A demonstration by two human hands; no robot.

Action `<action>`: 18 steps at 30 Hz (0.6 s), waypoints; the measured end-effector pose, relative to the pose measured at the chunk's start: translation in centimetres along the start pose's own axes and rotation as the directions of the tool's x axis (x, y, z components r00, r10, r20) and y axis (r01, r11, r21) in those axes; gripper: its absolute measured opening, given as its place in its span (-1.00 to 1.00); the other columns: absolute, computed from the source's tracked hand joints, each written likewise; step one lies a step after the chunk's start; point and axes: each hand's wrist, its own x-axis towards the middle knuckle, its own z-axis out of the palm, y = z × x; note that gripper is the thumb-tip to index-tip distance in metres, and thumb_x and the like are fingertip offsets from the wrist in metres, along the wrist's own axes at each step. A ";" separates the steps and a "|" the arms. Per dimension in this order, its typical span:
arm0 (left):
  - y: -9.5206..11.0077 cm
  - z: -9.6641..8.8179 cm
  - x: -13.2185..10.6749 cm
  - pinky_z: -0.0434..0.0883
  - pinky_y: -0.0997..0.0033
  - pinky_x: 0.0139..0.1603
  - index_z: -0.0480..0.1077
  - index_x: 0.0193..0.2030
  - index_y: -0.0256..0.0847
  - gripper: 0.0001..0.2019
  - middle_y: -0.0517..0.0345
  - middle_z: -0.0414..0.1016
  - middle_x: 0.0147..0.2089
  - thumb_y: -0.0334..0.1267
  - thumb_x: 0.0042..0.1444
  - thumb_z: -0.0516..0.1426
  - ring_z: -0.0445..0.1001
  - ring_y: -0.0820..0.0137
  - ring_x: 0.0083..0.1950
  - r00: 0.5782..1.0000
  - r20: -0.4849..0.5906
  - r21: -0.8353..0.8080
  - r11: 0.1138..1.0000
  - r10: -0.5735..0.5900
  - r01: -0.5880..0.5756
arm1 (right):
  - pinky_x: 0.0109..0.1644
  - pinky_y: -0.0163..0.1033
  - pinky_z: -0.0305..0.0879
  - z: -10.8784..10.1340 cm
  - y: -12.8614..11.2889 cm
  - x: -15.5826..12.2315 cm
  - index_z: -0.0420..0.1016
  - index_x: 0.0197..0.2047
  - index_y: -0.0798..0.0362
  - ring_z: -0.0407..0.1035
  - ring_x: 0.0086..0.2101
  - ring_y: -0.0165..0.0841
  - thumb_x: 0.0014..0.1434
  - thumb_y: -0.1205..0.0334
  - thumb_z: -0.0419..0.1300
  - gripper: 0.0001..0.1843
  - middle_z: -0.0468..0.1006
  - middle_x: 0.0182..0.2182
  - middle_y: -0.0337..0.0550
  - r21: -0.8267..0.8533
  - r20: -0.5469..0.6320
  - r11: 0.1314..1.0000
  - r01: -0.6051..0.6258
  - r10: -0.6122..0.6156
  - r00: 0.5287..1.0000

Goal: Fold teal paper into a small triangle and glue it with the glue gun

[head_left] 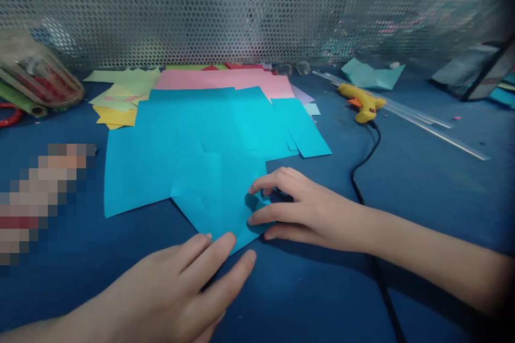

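Bright blue paper lies spread over the blue table, in several overlapping pieces. A pointed piece of blue paper sticks out toward me at the near side. My left hand is at its near tip, fingers stretched and apart, the fingertips at the paper's edge. My right hand rests at the right side of this piece, its fingers apart and slightly bent, the fingertips on or just over the paper. I see nothing held in either hand. Whether the fingertips press down cannot be made out.
A yellow glue gun with a black cord lies right, beside clear glue sticks. Pink paper and yellow-green scraps lie behind. A jar stands left, near red scissor handles. Perforated metal backs the table.
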 end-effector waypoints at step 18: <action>0.1 0.0 -0.6 0.46 0.66 -0.25 0.29 0.13 -0.03 -0.48 0.12 0.47 0.03 -0.55 0.07 -0.08 0.53 0.50 -0.30 0.950 0.188 -0.576 0.756 -0.248 0.311 | -0.20 -0.23 0.17 0.3 -0.1 0.6 0.41 -0.06 0.09 0.36 -0.31 -0.39 0.48 0.29 -0.11 -0.73 0.54 -0.31 -0.15 0.154 -0.052 0.976 0.156 -0.150 0.987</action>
